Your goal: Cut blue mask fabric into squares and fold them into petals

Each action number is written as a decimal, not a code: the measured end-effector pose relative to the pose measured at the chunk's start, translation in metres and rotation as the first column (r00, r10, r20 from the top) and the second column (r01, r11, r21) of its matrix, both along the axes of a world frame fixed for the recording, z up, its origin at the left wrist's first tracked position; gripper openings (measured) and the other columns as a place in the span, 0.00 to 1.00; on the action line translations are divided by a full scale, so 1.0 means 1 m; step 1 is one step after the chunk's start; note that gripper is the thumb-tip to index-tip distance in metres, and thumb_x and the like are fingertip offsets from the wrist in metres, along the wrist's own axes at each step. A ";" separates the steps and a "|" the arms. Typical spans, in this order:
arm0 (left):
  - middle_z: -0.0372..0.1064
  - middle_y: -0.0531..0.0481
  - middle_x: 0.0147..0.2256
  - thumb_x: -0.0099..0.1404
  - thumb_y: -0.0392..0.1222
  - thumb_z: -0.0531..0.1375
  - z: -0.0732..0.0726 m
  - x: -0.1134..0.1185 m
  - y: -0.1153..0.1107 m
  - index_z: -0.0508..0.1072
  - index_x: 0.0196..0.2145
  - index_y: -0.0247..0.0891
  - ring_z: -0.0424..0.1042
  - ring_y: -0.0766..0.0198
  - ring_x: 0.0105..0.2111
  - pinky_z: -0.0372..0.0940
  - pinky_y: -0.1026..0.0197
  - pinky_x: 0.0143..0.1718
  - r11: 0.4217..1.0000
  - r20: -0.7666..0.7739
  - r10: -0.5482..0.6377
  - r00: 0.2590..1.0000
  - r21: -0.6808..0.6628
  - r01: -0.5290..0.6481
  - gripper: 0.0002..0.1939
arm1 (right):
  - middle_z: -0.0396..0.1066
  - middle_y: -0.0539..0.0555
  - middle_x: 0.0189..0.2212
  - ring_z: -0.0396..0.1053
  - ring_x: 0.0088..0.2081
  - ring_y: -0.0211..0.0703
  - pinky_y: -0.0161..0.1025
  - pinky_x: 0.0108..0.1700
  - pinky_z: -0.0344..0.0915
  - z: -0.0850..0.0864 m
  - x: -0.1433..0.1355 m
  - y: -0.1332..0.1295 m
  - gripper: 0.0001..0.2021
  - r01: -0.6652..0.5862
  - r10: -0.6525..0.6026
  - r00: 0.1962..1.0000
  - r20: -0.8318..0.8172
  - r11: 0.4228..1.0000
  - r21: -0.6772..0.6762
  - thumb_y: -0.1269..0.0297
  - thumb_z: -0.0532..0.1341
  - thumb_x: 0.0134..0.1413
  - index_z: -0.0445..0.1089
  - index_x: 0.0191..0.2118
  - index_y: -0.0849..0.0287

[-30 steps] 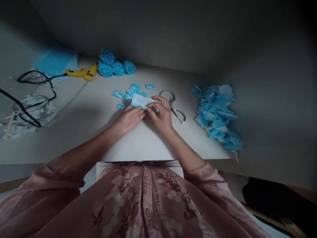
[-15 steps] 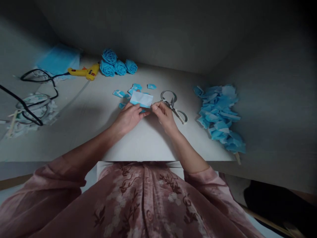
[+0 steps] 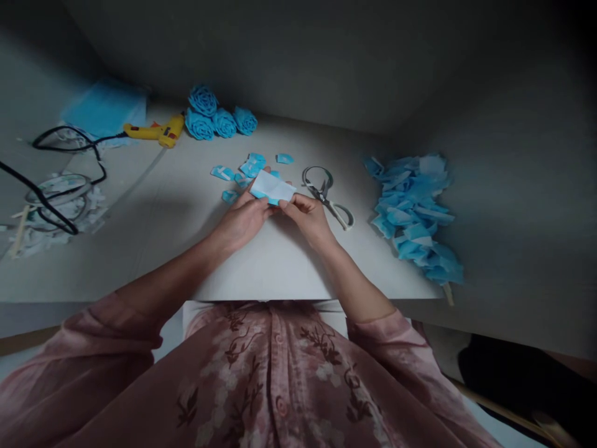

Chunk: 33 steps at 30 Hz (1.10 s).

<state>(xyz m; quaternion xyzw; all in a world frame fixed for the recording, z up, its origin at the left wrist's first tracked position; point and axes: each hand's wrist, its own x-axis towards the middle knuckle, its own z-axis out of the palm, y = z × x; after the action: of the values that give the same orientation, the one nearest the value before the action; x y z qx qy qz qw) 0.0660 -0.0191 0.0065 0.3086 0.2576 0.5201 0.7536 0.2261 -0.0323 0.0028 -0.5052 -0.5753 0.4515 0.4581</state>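
Note:
Between my two hands is a small rectangular piece of blue and white fabric point(image 3: 274, 185), its white face up and a blue strip along its near edge. My left hand point(image 3: 246, 218) grips its left side, thumb on top, with fingers partly hidden beneath. At the lower right edge, my right hand point(image 3: 308, 218) pinches it between thumb and bent fingers. Several small blue fabric scraps point(image 3: 253, 164) lie on the table just beyond my left hand. Scissors point(image 3: 328, 198) with pale handles rest right of my right hand.
Several blue fabric roses point(image 3: 201, 124) stand at the back. Left of them lies a yellow glue gun point(image 3: 171, 130) with a black cord, near a blue sheet stack point(image 3: 107, 109). A round dish point(image 3: 60, 186) sits among white scraps. Blue fabric pieces point(image 3: 415, 211) are heaped at right.
The fabric piece has shifted slightly right and tilted, its right end lower. My right thumb has moved left onto its near edge. The whole view has shifted slightly.

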 end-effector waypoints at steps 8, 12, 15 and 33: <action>0.78 0.46 0.56 0.60 0.29 0.62 0.001 -0.009 0.008 0.71 0.59 0.49 0.69 0.54 0.66 0.66 0.52 0.63 1.000 -0.006 0.012 1.000 -0.026 -0.012 0.31 | 0.52 0.47 0.22 0.49 0.29 0.36 0.38 0.32 0.46 0.000 -0.002 -0.002 0.28 -0.012 0.012 1.000 -0.012 1.000 -0.006 0.36 0.69 0.49 0.64 0.22 0.56; 0.80 0.43 0.52 0.65 0.36 0.60 -0.002 -0.007 0.009 0.76 0.47 0.41 0.72 0.52 0.63 0.67 0.51 0.62 0.998 -0.007 -0.010 1.000 -0.065 0.010 0.12 | 0.53 0.46 0.22 0.49 0.28 0.36 0.39 0.32 0.46 -0.002 -0.002 -0.002 0.26 0.023 -0.023 1.000 -0.015 0.999 0.026 0.39 0.69 0.50 0.66 0.22 0.56; 0.82 0.41 0.47 0.70 0.42 0.59 -0.006 -0.006 0.011 0.77 0.40 0.38 0.74 0.50 0.61 0.69 0.49 0.62 0.995 -0.019 -0.027 0.999 -0.100 0.025 0.08 | 0.55 0.46 0.22 0.50 0.28 0.37 0.39 0.33 0.48 -0.003 -0.002 -0.001 0.24 0.043 -0.042 0.998 -0.035 0.998 0.035 0.41 0.69 0.51 0.67 0.22 0.56; 0.82 0.39 0.36 0.61 0.43 0.71 -0.012 -0.014 0.017 0.77 0.32 0.35 0.79 0.46 0.52 0.70 0.47 0.57 0.999 -0.089 0.020 0.996 -0.027 -0.022 0.09 | 0.66 0.45 0.26 0.61 0.29 0.37 0.37 0.35 0.60 -0.010 0.007 0.008 0.18 -0.031 0.029 0.999 0.035 0.997 0.071 0.49 0.71 0.50 0.66 0.35 0.55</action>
<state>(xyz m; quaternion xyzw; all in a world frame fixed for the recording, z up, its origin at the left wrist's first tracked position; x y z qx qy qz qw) 0.0523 -0.0021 -0.0060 0.3181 0.3012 0.5102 0.7401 0.2331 -0.0247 -0.0073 -0.4873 -0.6063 0.4288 0.4594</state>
